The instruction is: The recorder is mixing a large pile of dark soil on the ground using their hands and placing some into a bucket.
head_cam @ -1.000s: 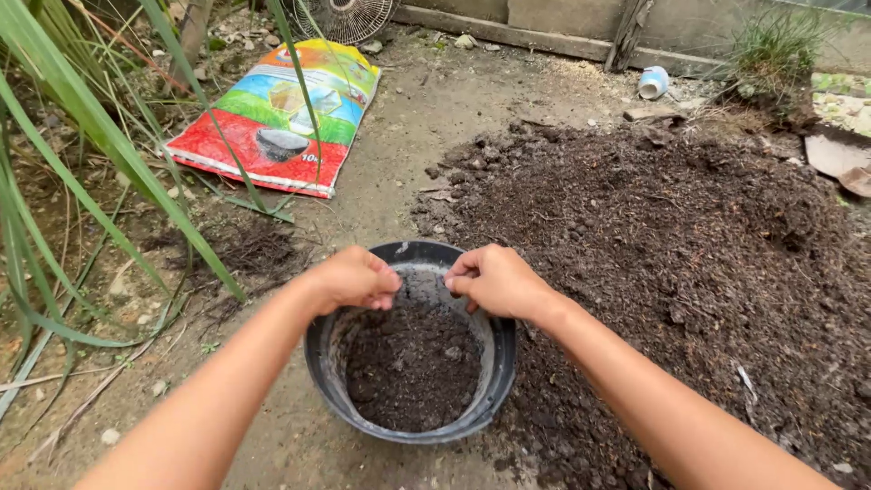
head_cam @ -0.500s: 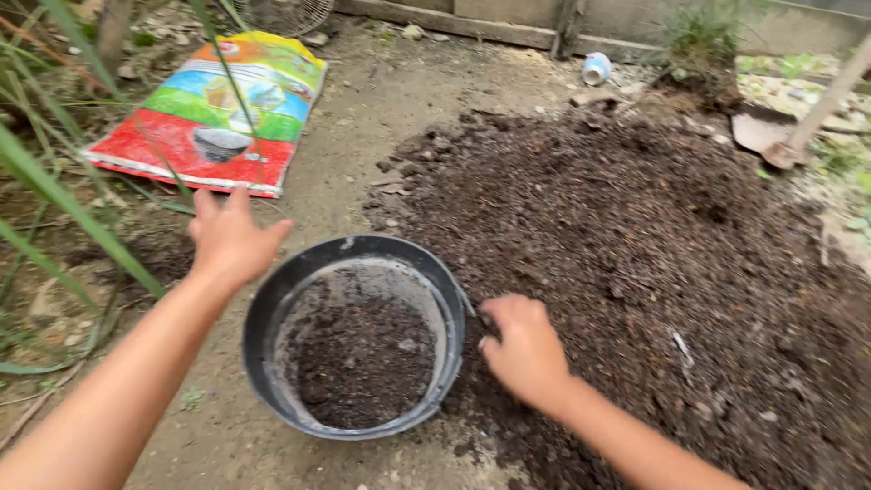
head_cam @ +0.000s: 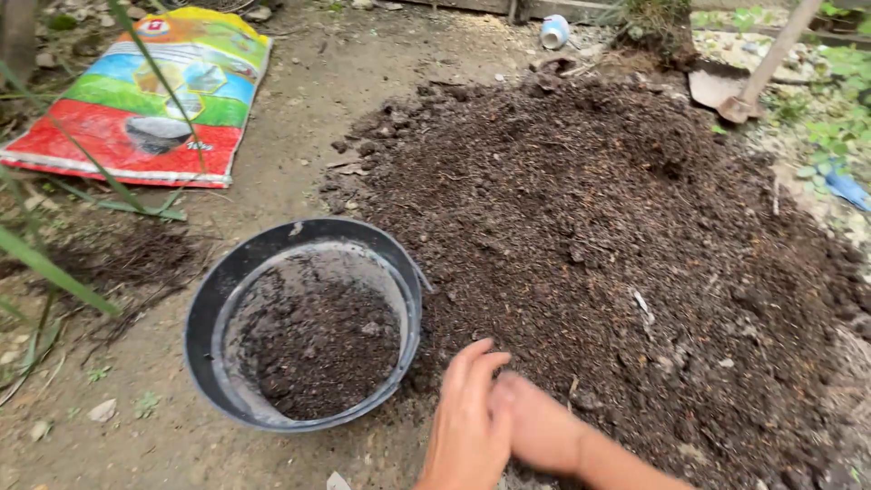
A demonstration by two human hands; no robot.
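The black plastic pot [head_cam: 304, 322] stands on bare ground at near left, partly filled with dark soil [head_cam: 318, 349]. Directly to its right lies a large soil heap [head_cam: 599, 236]. Both hands rest at the heap's near edge, just right of the pot: left hand [head_cam: 467, 426] with fingers extended together, right hand [head_cam: 540, 426] touching it, finger state indeterminate. A colourful bag [head_cam: 145, 95] lies at far left.

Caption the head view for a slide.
Both hands, left hand and right hand, meet at the soil heap edge beside a black pot partly filled with soil.
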